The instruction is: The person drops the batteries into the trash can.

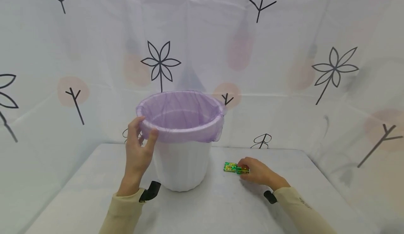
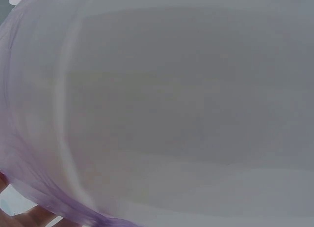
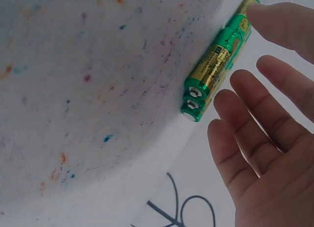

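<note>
A white trash can (image 1: 183, 167) with a purple liner bag (image 1: 186, 130) folded over its rim stands upright on the white table. My left hand (image 1: 139, 153) holds the lined rim at its near left side, thumb across the front and fingers round the left edge. In the left wrist view, fingers (image 2: 37, 216) show beside the liner. Several green and gold batteries (image 1: 230, 167) lie in two groups to the right of the can. My right hand (image 1: 257, 171) is over the right-hand group. In the right wrist view its thumb overlaps the far batteries (image 3: 216, 62), while the other fingers extend beside them.
The white table (image 1: 252, 209) has small coloured specks in the right wrist view. Behind it hangs a white cloth backdrop (image 1: 202, 52) with drawn flowers and twigs. A black wrist strap (image 1: 150, 191) shows at my left sleeve.
</note>
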Demonstrator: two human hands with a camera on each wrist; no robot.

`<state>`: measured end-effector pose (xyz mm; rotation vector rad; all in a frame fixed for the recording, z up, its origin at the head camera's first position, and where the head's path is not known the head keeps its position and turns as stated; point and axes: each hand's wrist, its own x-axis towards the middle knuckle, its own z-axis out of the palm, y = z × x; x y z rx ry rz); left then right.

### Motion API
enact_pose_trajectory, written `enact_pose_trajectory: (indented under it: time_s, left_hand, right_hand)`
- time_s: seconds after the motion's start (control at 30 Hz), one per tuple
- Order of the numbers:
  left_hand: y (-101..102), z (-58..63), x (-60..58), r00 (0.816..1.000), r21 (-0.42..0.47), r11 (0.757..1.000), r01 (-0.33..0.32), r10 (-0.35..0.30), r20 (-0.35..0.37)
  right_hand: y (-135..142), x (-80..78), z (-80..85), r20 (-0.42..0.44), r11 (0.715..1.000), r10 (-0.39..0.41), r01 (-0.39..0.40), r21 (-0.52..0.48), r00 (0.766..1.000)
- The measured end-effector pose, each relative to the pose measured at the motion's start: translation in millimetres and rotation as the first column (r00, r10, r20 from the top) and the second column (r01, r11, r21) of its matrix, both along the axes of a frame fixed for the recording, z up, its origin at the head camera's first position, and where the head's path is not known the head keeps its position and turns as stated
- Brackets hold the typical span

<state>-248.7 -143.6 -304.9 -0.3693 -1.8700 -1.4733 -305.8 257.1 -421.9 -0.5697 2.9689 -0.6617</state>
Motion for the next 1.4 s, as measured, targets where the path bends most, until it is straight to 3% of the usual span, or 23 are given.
enact_pose_trajectory:
  time_s: [0.47,0.93,1.4]
  left_hand:
    - [0.3,1.5,1.5,1.000,-0.003,1.000,0.004,-0.004,0.009]
    - [0.0,0.6,0.9,1.000,-0.008,1.000,0.005,-0.005,0.005]
    - [0.7,1.1,1.6,1.000,-0.004,1.000,0.002,-0.002,0.003]
  right_hand:
    - [1.2,1.8,-2.9,-0.050,0.996,0.075,-0.072,0.056,0.996]
    - [-2.2,8.8,-6.4,0.096,0.996,0.073,-0.068,-0.050,0.993]
    - [-3.3,9.7,-7.9,0.112,0.997,0.068,-0.063,-0.044,0.991]
